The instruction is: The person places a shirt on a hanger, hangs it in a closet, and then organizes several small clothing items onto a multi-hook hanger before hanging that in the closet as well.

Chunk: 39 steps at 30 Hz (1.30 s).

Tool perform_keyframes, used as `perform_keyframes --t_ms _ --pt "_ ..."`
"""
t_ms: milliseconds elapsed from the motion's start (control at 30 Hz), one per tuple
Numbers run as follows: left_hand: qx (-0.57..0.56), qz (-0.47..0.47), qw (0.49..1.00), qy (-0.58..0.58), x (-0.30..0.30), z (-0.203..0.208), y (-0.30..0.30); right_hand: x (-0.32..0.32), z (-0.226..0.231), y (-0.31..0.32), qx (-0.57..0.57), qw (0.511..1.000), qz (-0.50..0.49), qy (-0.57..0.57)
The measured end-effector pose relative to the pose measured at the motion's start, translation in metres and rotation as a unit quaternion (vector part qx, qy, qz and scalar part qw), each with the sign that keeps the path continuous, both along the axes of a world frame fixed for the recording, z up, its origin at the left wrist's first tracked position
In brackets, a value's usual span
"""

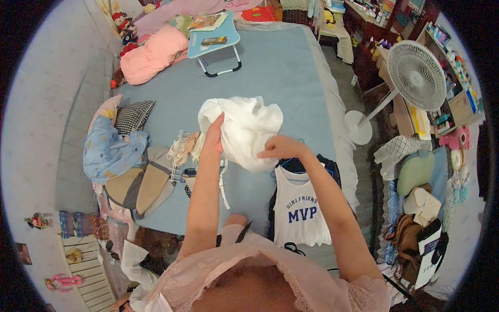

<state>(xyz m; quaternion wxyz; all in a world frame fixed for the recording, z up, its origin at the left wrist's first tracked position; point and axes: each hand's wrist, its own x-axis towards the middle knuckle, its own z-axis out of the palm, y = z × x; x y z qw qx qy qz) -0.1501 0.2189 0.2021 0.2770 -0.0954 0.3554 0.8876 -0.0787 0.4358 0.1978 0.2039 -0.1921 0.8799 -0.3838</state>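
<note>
The left hand (214,136) grips the white cloth (247,127) at its left side, thumb uppermost; the remaining fingers are partly hidden. The right hand (286,147) touches the cloth at its near right side with fingers bent; whether they are closed on a fold cannot be determined. The cloth is bunched and held above the middle of the bed (275,67). Toward the near right corner of the bed, a white top (302,210) with dark lettering lies flat, partly over a dark garment (333,167). Left of the left forearm are light fabric pieces (182,150) and, nearer the left edge, a beige and grey item (153,179). Along the left edge lie a blue patterned cloth (112,156) and a checked cushion (136,118). A pink pillow (156,54) occupies the far left corner. A small blue counter (228,37) stands near the far edge, carrying papers. Beyond the right edge stands a white fan (416,75).
</note>
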Motion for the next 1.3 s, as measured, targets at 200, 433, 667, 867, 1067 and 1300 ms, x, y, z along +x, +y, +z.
perform_keyframes --t_ms 200,433,667,867,1067,1300 --pt "-0.102 -0.025 0.989 0.105 0.023 0.036 0.000 0.029 0.035 -0.005 -0.122 0.924 -0.256 0.255" --pt "-0.249 -0.043 0.944 0.211 0.058 0.077 -0.007 0.036 0.019 -0.021 -0.241 0.917 -0.255 0.188" --pt "-0.447 -0.077 0.844 0.287 0.070 0.095 -0.045 0.068 0.058 -0.037 -0.329 0.869 -0.354 0.104" --pt "-0.437 -0.073 0.837 0.321 0.066 0.099 -0.067 0.099 0.118 -0.058 -0.394 0.810 -0.433 0.034" --pt "-0.420 -0.107 0.813 0.388 0.035 0.094 -0.123 0.119 0.157 -0.065 -0.547 0.677 -0.481 0.099" --pt "-0.468 -0.088 0.743 0.470 0.013 0.079 -0.191 0.115 0.182 -0.116 -0.585 0.639 -0.453 0.212"
